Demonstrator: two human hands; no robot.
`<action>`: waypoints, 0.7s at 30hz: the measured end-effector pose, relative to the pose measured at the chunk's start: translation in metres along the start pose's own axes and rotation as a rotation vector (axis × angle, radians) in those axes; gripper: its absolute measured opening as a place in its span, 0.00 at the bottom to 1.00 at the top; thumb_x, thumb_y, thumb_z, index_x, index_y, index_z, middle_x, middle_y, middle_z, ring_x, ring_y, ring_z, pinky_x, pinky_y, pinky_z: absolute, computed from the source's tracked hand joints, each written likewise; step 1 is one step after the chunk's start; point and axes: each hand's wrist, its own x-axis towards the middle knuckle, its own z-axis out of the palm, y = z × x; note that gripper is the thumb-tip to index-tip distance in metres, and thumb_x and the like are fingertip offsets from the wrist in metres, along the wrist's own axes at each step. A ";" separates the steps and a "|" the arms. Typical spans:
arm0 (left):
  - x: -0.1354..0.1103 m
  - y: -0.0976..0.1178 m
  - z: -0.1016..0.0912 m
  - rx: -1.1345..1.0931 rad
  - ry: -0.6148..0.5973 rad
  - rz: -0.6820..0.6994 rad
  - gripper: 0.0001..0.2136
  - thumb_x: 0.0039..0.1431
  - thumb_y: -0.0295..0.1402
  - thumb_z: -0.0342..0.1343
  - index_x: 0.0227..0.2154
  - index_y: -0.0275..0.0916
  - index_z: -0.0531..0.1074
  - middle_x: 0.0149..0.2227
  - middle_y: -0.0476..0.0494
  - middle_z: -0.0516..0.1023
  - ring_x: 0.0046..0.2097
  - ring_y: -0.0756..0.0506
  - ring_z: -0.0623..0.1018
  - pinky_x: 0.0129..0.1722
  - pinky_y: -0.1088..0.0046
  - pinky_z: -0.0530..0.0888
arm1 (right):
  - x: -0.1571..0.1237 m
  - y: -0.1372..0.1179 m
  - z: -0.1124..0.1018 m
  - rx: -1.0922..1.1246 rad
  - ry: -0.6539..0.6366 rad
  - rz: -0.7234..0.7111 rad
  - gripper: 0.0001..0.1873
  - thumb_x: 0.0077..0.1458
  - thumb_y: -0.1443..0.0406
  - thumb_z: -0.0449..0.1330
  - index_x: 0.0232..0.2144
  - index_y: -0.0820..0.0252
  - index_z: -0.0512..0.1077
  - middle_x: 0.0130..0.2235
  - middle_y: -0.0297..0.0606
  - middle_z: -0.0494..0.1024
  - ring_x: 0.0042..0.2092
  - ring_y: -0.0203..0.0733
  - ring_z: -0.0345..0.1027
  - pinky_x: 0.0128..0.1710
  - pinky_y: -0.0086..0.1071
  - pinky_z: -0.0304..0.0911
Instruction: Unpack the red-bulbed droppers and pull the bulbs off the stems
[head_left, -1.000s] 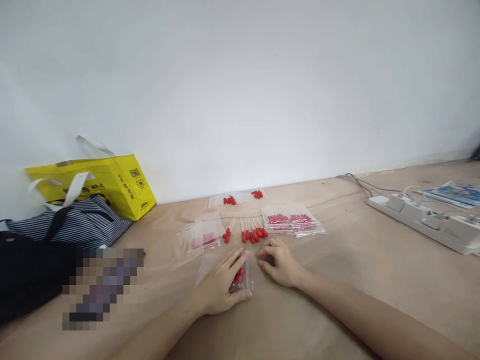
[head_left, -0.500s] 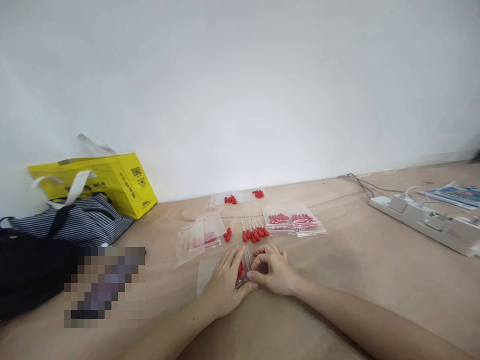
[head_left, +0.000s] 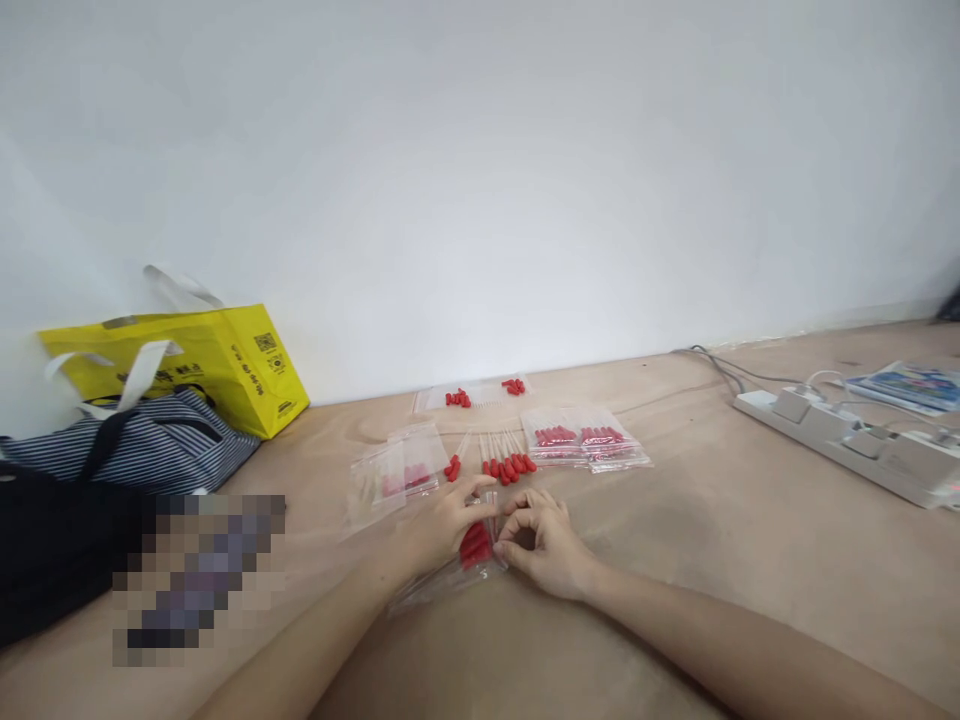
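A small clear zip bag (head_left: 475, 548) with red pieces inside lies between my hands on the brown surface. My left hand (head_left: 439, 522) is at the bag's far left side, thumb and forefinger closed around its far corner by the zip edge. On the right edge of the same bag, my right hand (head_left: 546, 548) pinches with curled thumb and forefinger. Just beyond my fingers lie several thin pale sticks with red bulb ends (head_left: 510, 466), like droppers. A smaller pair of red-ended sticks (head_left: 452, 467) lies left of them.
Filled zip bags (head_left: 589, 440) are stacked at the right, and more bags (head_left: 409, 470) lie at the left. Another pack of red-ended sticks (head_left: 487, 394) is by the wall. A yellow bag (head_left: 255, 375) stands far left; a power strip (head_left: 847, 450) lies right.
My left hand has shifted from lying flat over the bag to its far corner, uncovering more of the red contents. The right hand keeps its pinch at the edge.
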 end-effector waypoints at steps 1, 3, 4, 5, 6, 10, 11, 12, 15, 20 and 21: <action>0.001 0.001 -0.002 0.010 -0.012 0.026 0.15 0.55 0.24 0.44 0.42 0.45 0.69 0.52 0.42 0.61 0.50 0.45 0.66 0.47 0.66 0.65 | 0.000 0.000 0.000 -0.007 0.007 -0.006 0.03 0.44 0.66 0.59 0.21 0.57 0.70 0.34 0.34 0.68 0.41 0.40 0.59 0.41 0.40 0.49; 0.003 0.004 -0.006 0.032 -0.039 0.069 0.12 0.54 0.27 0.47 0.40 0.43 0.69 0.52 0.41 0.61 0.49 0.44 0.66 0.45 0.66 0.66 | 0.000 0.000 0.000 -0.027 0.019 -0.025 0.03 0.44 0.66 0.59 0.21 0.57 0.70 0.32 0.34 0.67 0.40 0.40 0.59 0.40 0.39 0.49; 0.004 0.004 -0.006 0.042 -0.043 0.082 0.11 0.55 0.28 0.47 0.39 0.43 0.70 0.51 0.41 0.62 0.49 0.44 0.67 0.44 0.67 0.66 | -0.001 0.000 0.000 -0.036 0.024 -0.036 0.03 0.44 0.66 0.59 0.21 0.57 0.70 0.31 0.33 0.66 0.39 0.39 0.59 0.40 0.39 0.50; 0.005 0.003 -0.006 0.053 -0.038 0.090 0.10 0.55 0.28 0.46 0.38 0.42 0.70 0.50 0.41 0.63 0.48 0.45 0.67 0.43 0.69 0.67 | -0.001 0.001 0.000 -0.041 0.027 -0.044 0.03 0.45 0.66 0.59 0.21 0.57 0.70 0.31 0.33 0.66 0.38 0.39 0.59 0.40 0.39 0.50; 0.005 0.002 -0.005 0.061 -0.024 0.096 0.11 0.56 0.27 0.44 0.36 0.41 0.70 0.48 0.41 0.65 0.46 0.46 0.68 0.42 0.70 0.67 | -0.001 0.001 0.001 -0.044 0.028 -0.051 0.04 0.45 0.66 0.59 0.21 0.57 0.70 0.31 0.33 0.66 0.38 0.39 0.59 0.39 0.38 0.50; 0.004 -0.004 0.005 0.077 0.069 0.136 0.14 0.56 0.24 0.39 0.29 0.38 0.71 0.40 0.42 0.69 0.39 0.49 0.70 0.35 0.76 0.67 | 0.000 0.004 0.001 -0.039 0.024 -0.071 0.05 0.46 0.67 0.57 0.21 0.57 0.71 0.31 0.33 0.66 0.37 0.38 0.59 0.39 0.37 0.50; 0.003 -0.005 0.007 0.073 0.099 0.143 0.14 0.56 0.24 0.38 0.28 0.37 0.71 0.38 0.42 0.70 0.37 0.50 0.70 0.34 0.76 0.67 | 0.000 0.005 0.000 -0.041 0.022 -0.085 0.05 0.46 0.69 0.56 0.23 0.56 0.71 0.31 0.33 0.66 0.37 0.38 0.59 0.38 0.37 0.50; 0.001 -0.005 0.008 0.066 0.125 0.145 0.15 0.57 0.24 0.38 0.28 0.36 0.71 0.35 0.42 0.70 0.35 0.50 0.70 0.33 0.77 0.67 | 0.000 0.006 -0.001 -0.051 0.021 -0.107 0.07 0.46 0.71 0.55 0.25 0.55 0.71 0.31 0.33 0.66 0.37 0.38 0.59 0.38 0.36 0.50; -0.003 -0.002 0.009 0.032 0.186 0.122 0.15 0.57 0.24 0.38 0.27 0.36 0.70 0.31 0.43 0.70 0.32 0.51 0.70 0.31 0.78 0.66 | 0.001 0.009 -0.004 -0.135 0.030 -0.233 0.16 0.44 0.74 0.53 0.32 0.51 0.71 0.32 0.33 0.66 0.38 0.38 0.58 0.37 0.35 0.50; -0.009 0.002 0.010 -0.020 0.218 0.115 0.15 0.58 0.26 0.38 0.27 0.37 0.70 0.30 0.44 0.70 0.32 0.52 0.70 0.31 0.79 0.67 | 0.007 0.012 -0.005 -0.344 0.092 -0.579 0.09 0.49 0.68 0.54 0.32 0.50 0.71 0.33 0.33 0.70 0.36 0.37 0.58 0.39 0.38 0.47; -0.009 0.003 0.010 -0.027 0.217 0.122 0.15 0.58 0.26 0.38 0.27 0.37 0.70 0.30 0.44 0.70 0.32 0.52 0.70 0.31 0.79 0.67 | 0.008 0.013 -0.004 -0.380 0.104 -0.648 0.09 0.50 0.68 0.53 0.31 0.50 0.71 0.32 0.33 0.70 0.36 0.37 0.58 0.41 0.39 0.46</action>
